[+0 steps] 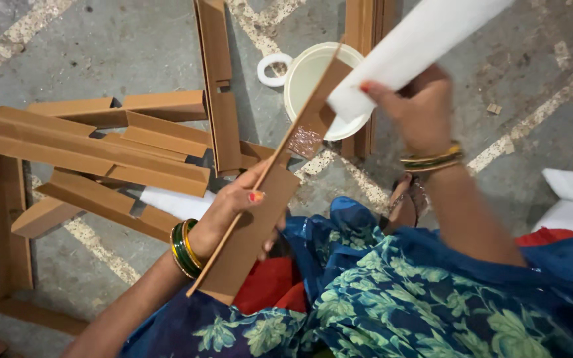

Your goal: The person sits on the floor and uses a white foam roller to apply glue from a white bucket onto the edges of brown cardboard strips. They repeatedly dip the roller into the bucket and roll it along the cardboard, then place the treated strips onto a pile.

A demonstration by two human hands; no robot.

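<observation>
My left hand (237, 209) grips a long brown cardboard angle strip (266, 199), held tilted from my lap up toward a white bucket (310, 73). A glossy wet patch (305, 140) shows on the strip's upper face. My right hand (416, 109) holds a white rolled sheet (412, 50), its lower end pressed against the strip's top part over the bucket. Green and gold bangles sit on both wrists. My blue floral clothing (392, 292) fills the lower frame.
A pile of brown cardboard angle strips (101, 152) lies on the grey concrete floor (127, 46) at left, with more strips (217, 79) standing toward the top. White sheets (568, 195) lie at the right. My sandalled foot (406, 202) rests near the bucket.
</observation>
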